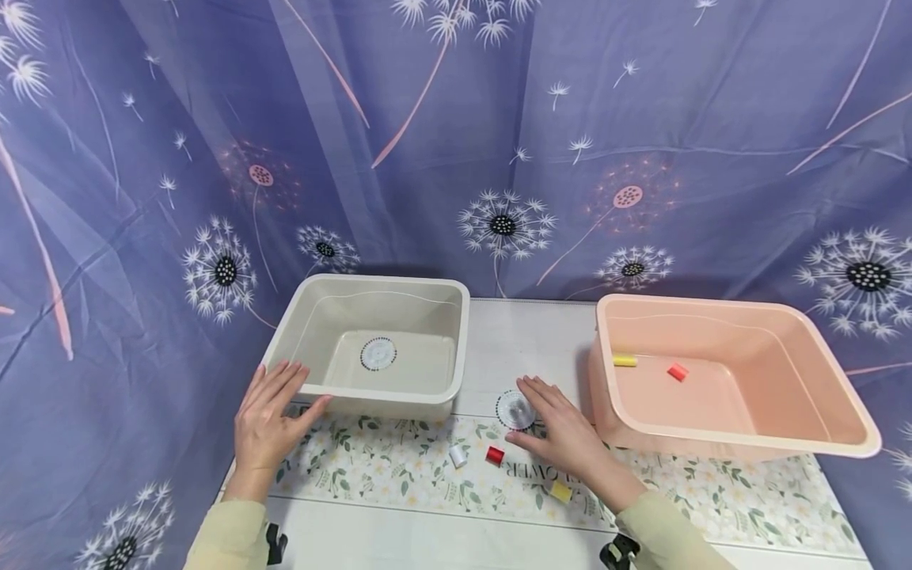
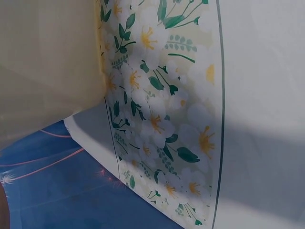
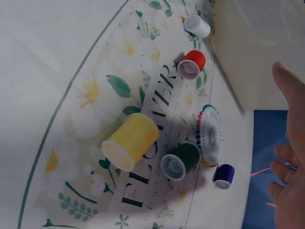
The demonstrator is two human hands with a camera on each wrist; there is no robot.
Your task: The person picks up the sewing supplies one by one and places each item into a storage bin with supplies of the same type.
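Note:
My left hand (image 1: 267, 416) is at the front left corner of the grey basin (image 1: 456, 388), fingers extended over its rim. A round wheel of pins (image 1: 378, 354) lies inside that basin. My right hand (image 1: 570, 443) hovers over the table with relaxed fingers, holding nothing. Near its fingertips a second pin wheel (image 1: 514, 410) lies on the table. White (image 1: 457, 456), red (image 1: 495, 455) and yellow (image 1: 560, 492) thread spools lie close by. In the right wrist view, a green spool (image 3: 180, 161) and a purple spool (image 3: 224, 175) also show; the hand hides them from the head view.
A pink basin (image 1: 712, 439) stands on the right, with a yellow spool (image 1: 625, 360) and a red spool (image 1: 678, 371) inside. A floral strip (image 1: 342, 467) crosses the white table. Behind hangs a blue-purple dandelion curtain (image 1: 427, 214).

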